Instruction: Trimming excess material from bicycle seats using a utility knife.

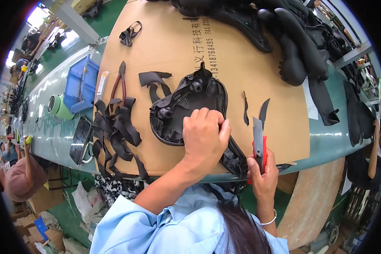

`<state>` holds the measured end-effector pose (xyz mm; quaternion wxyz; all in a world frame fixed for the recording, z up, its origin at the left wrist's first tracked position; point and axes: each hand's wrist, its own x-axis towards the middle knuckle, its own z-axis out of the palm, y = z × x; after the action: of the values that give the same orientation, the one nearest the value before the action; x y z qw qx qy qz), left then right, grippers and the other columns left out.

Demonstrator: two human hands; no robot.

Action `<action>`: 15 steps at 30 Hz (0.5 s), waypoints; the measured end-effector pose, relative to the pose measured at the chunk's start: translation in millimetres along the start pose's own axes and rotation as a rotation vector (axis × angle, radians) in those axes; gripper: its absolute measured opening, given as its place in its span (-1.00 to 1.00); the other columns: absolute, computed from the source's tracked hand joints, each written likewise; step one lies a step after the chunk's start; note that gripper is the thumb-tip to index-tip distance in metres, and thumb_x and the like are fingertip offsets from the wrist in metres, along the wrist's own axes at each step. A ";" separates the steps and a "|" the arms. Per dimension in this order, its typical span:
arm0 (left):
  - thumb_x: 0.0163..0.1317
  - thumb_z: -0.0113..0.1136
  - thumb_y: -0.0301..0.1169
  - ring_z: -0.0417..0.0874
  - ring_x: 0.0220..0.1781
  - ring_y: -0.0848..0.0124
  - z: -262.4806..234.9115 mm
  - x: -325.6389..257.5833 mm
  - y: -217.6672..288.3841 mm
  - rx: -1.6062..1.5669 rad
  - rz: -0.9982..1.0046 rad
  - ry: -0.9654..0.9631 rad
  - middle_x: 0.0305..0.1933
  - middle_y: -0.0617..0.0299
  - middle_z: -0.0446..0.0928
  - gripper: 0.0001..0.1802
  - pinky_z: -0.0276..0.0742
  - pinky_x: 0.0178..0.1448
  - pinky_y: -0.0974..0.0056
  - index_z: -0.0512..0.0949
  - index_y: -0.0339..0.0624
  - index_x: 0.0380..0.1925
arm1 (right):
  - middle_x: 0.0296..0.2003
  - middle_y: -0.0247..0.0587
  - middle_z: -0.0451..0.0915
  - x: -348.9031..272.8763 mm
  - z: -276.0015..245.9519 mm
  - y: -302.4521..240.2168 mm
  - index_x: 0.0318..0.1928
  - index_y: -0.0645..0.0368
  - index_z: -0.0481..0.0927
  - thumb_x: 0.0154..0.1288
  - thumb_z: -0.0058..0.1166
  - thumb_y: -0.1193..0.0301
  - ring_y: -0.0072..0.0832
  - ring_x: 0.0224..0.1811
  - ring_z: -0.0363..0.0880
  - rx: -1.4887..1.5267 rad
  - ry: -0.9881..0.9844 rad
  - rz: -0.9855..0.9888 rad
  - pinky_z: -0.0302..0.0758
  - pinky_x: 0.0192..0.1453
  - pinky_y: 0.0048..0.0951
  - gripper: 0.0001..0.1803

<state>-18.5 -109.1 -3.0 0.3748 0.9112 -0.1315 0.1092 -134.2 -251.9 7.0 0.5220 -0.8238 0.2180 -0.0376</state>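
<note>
"What are the hands doing?"

"The right hand (263, 172) is holding a red knife (264, 153), its blade pointing away from the person. The left hand (205, 136) is bending over a black seat shell (186, 111). Its fingers are curling down out of sight, so I can't tell whether they are gripping anything."

"Where is the shell sitting?"

"It is lying hollow side up on a cardboard sheet (285, 131), which is covering part of the green tabletop (332, 137). Its narrow end is reaching toward the right hand."

"And what is lying around it?"

"Black strips (119, 132) are lying in a tangle to its left, with red-handled pliers (122, 76) resting just beyond them. A blue bin (81, 84) is standing farther left. Two thin scraps (264, 111) are lying near the knife blade, and a pile of black parts (290, 51) is filling the far right corner."
</note>
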 end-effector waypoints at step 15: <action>0.00 0.32 -0.51 0.35 -0.53 0.59 -29.4 -11.0 -22.7 -0.489 -0.179 -0.067 -0.53 0.32 0.39 -0.83 0.29 -0.41 0.45 0.50 -0.29 -0.62 | -0.63 -0.26 0.34 31.0 -2.7 -30.9 0.30 -0.07 0.43 0.20 0.21 0.47 -0.43 -0.65 0.34 -0.470 -0.198 -0.694 0.31 -0.57 -0.35 -0.38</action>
<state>-24.5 -70.9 -0.7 0.5876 0.8046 -0.0854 0.0103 -97.1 -255.4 30.2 0.2949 -0.9444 -0.1205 -0.0809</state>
